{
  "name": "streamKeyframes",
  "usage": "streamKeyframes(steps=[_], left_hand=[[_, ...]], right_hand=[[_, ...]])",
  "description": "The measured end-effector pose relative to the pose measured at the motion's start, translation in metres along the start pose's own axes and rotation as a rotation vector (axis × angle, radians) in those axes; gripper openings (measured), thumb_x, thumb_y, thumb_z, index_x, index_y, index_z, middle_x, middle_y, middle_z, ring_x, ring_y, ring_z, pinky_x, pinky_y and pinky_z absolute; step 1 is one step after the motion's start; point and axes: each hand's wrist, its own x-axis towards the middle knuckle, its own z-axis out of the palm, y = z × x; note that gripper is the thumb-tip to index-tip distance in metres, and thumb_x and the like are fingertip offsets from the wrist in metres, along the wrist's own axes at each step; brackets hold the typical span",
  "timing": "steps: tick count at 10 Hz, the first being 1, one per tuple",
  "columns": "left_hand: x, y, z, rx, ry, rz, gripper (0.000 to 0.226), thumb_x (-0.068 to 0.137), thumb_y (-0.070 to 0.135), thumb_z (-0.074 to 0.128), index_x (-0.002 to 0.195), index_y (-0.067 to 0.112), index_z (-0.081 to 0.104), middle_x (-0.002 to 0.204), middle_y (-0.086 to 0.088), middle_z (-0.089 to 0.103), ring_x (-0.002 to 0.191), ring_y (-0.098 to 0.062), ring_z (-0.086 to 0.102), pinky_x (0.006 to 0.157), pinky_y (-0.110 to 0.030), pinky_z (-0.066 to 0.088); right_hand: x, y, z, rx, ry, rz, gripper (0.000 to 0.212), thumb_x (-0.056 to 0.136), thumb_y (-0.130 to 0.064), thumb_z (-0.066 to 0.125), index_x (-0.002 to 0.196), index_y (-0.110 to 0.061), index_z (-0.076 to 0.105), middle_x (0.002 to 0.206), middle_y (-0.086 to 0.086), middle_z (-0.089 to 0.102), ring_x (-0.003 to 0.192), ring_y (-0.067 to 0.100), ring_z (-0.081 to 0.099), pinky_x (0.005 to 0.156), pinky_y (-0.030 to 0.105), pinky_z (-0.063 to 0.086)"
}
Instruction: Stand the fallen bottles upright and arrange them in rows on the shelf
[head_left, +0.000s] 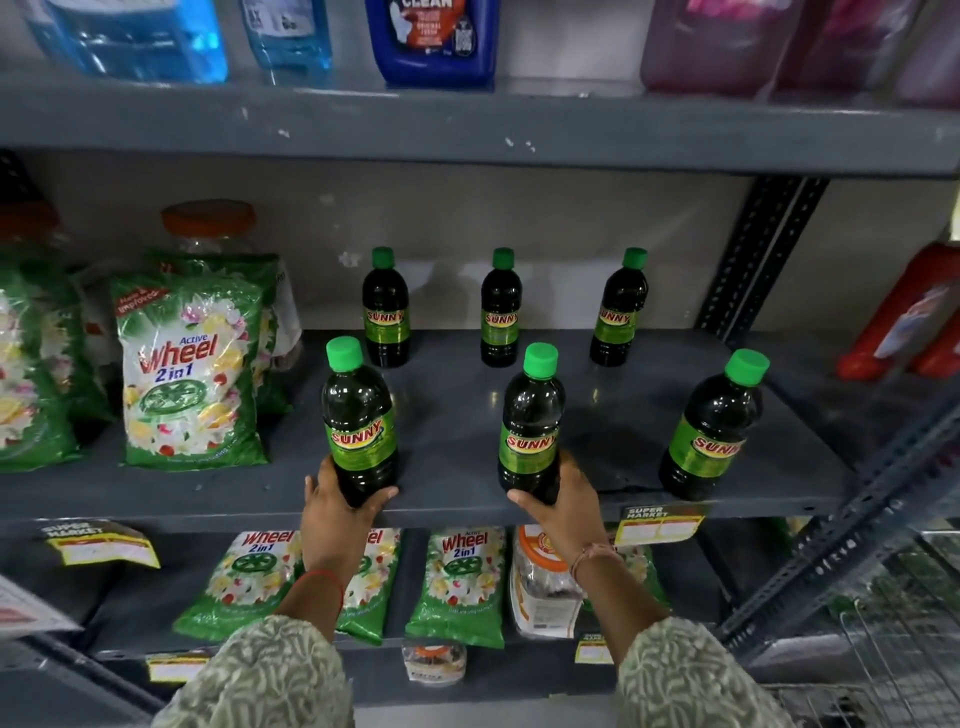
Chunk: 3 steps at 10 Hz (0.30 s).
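Observation:
Several dark bottles with green caps and green SUNNY labels stand upright on the grey middle shelf (457, 415) in two rows. The back row holds three: left (385, 309), middle (500, 309) and right (619, 309). In the front row, my left hand (337, 512) grips the base of the left bottle (360, 421), and my right hand (563, 506) grips the base of the middle bottle (531, 423). A third front bottle (711, 428) stands alone at the right, leaning slightly in the wide view. No bottle lies on its side.
Green Wheel detergent bags (189, 374) crowd the shelf's left part, with a jar (208, 223) behind them. Red containers (914, 317) stand at the far right. A slotted upright post (753, 260) bounds the bay. More bags lie on the lower shelf (457, 582), blue and pink jugs above.

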Motion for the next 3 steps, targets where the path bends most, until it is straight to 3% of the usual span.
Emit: streamKeyframes(steps=[2,3], left_hand=[[0.001,0.006,-0.004,0.015,-0.048,-0.02,0.08,0.064,0.03,0.08,0.129,0.008,0.038,0.126,-0.022,0.054,0.125,-0.042,0.042,0.099,-0.052,0.041],[-0.009,0.004,-0.005,-0.041,-0.04,0.012,0.096,0.066,0.042,0.074,0.14,0.014,0.02,0.145,-0.016,0.038,0.139,-0.038,0.022,0.114,-0.054,0.025]], right_hand=[[0.003,-0.003,-0.004,-0.011,-0.021,0.018,0.074,0.068,-0.032,0.079,0.127,-0.009,0.042,0.121,0.016,0.056,0.115,0.029,0.052,0.094,0.032,0.042],[-0.012,-0.007,-0.003,0.052,0.056,-0.035,0.09,0.066,-0.035,0.079,0.137,-0.01,0.031,0.141,0.013,0.04,0.132,0.028,0.037,0.105,0.033,0.036]])
